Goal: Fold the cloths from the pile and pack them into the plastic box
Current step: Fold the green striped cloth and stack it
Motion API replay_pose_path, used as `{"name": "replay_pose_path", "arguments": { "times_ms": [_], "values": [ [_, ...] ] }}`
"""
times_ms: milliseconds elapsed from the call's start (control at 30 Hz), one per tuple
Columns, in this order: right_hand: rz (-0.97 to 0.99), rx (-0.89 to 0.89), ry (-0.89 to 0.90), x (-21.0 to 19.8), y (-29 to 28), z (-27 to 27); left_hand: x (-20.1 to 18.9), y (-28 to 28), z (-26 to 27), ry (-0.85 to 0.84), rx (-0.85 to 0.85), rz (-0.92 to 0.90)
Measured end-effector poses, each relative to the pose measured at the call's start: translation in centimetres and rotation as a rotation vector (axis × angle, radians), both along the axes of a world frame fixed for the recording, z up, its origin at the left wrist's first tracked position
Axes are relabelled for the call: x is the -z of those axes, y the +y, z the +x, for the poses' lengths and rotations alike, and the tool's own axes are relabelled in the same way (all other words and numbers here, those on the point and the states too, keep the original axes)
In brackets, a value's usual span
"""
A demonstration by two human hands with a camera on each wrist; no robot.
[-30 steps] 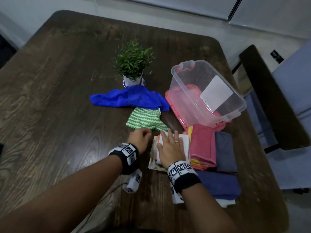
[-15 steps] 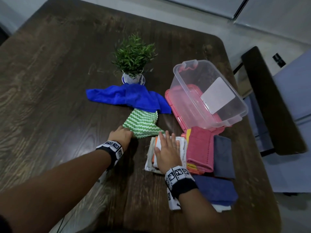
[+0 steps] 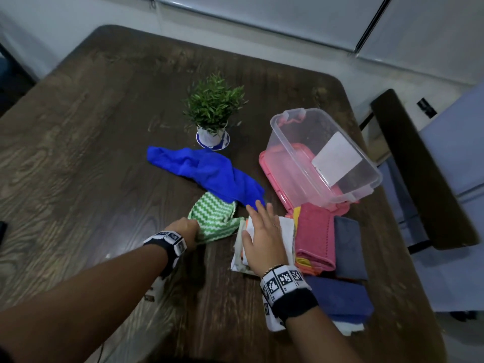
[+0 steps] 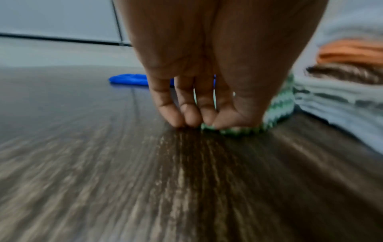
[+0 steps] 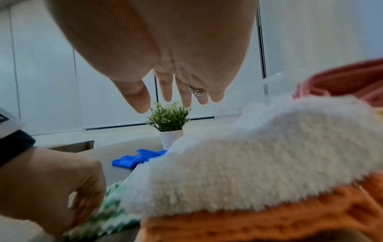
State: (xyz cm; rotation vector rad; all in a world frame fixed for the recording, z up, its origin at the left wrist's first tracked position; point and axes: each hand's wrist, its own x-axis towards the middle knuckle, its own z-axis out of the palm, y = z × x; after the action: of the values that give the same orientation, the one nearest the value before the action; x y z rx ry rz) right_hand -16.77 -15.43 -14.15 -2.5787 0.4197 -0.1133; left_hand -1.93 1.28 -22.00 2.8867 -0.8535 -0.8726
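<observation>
Right now, from the head view, the left hand point(image 3: 184, 229) pinches the near corner of the green and white zigzag cloth point(image 3: 213, 220) on the dark wooden tabletop point(image 3: 78, 166). The far end of that cloth is tucked under the crumpled bright blue cloth point(image 3: 207, 174), so a pull could drag the blue one along, and it might bump the small green plant in a white pot point(image 3: 213, 116) just behind it. The right hand point(image 3: 263, 237) lies flat and open on the folded white fluffy cloth point(image 3: 285, 231). The clear plastic box with a pink lid under it point(image 3: 324, 158) has no cloths inside yet. From the left wrist view, the fingertips point(image 4: 176, 119) press on the wood and only the thumb side catches the cloth edge, so the grip looks small and could slip. From the right wrist view, the open fingers float just above the white cloth, which sits on an orange knitted cloth point(image 5: 259, 217). If that hand moves away, the stack could slide or come unfolded.
</observation>
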Motion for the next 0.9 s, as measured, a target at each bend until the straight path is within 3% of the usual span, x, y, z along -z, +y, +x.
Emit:
{"name": "replay_pose_path", "arguments": {
  "times_ms": [100,233,367,467,567,667,700,833,900],
  "values": [
    [0.073,0.004,-0.16,-0.2,1.4,-0.1,-2.6,1.3,-0.2,0.065,-0.043,-0.079],
    [0.193,-0.031,-0.068,-0.3,4.1,0.5,-8.7,2.3,-0.7,0.016,-0.011,-0.277],
    [0.16,-0.089,0.062,-0.8,7.0,2.1,-15.3,2.7,-1.1,-0.002,-0.007,-0.563],
    [0.103,-0.067,-0.019,-2.4,7.7,3.4,-18.1,3.7,-0.2,-0.026,-0.019,-0.706],
    [0.342,-0.039,-0.182,-4.8,7.8,3.9,-18.4,5.3,1.0,-0.024,-0.014,-0.797],
    [0.465,-0.047,-0.23,-6.5,7.9,4.5,-18.1,6.3,0.9,0.007,0.197,-0.843],
    [0.489,-0.053,-0.243,-7.0,8.0,4.5,-17.9,6.4,0.6,0.049,0.2,-0.881],
    [0.639,-0.01,-0.323,-8.1,8.4,4.2,-17.4,6.6,-0.1,0.102,0.017,-1.09],
    [0.604,-0.025,-0.325,-8.4,8.4,3.9,-17.4,6.7,-0.4,0.194,-0.017,-1.215]
  ]
}}
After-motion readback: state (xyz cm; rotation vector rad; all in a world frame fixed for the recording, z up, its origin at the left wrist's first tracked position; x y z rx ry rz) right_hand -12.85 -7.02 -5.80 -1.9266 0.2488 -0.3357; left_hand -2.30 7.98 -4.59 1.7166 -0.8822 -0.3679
